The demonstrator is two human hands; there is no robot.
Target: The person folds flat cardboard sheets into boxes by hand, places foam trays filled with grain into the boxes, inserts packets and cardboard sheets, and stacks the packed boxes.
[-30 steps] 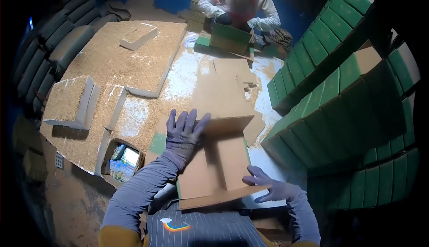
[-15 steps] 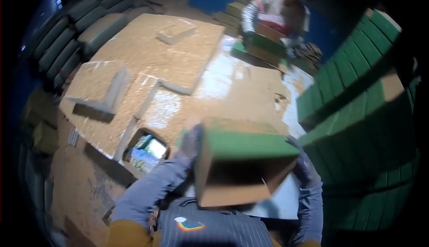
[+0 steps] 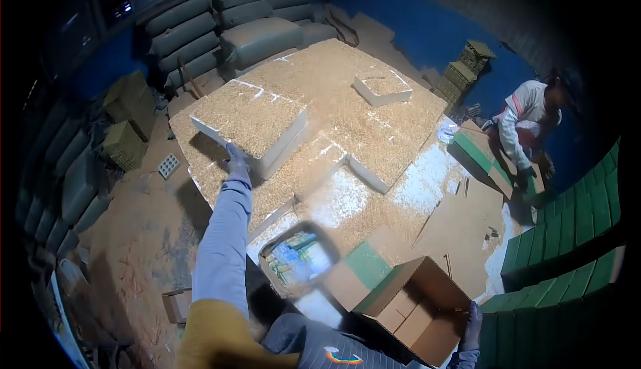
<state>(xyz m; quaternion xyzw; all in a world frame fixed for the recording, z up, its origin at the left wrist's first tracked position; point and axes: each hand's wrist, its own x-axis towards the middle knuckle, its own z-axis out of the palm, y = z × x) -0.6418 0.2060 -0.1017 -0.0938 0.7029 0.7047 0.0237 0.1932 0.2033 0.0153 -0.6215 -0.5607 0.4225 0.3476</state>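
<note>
A cardboard box [image 3: 427,312], brown inside with green on its outer flaps, stands tilted with its mouth up near my body. My right hand [image 3: 473,327] grips the box's right side. My left hand [image 3: 236,166] reaches far forward, fingers stretched, at the near edge of a raised stack of white-sided slabs [image 3: 257,119] topped with tan granules. Whether those fingers press on the stack is hard to see. Between my arms sits a dark-rimmed bin [image 3: 318,229] holding blue, green and white packets.
More granule-topped slabs [image 3: 400,125] cover the table, with a smaller slab [image 3: 383,90] on top. Green boxes [image 3: 554,235] are stacked at right. A co-worker [image 3: 527,122] handles another green box [image 3: 482,155]. Filled sacks [image 3: 183,39] are piled behind.
My left hand has left the box and moved forward-left to the slab stack. The box has been lowered and turned mouth up, with my right hand still on it. The view has swung left.
</note>
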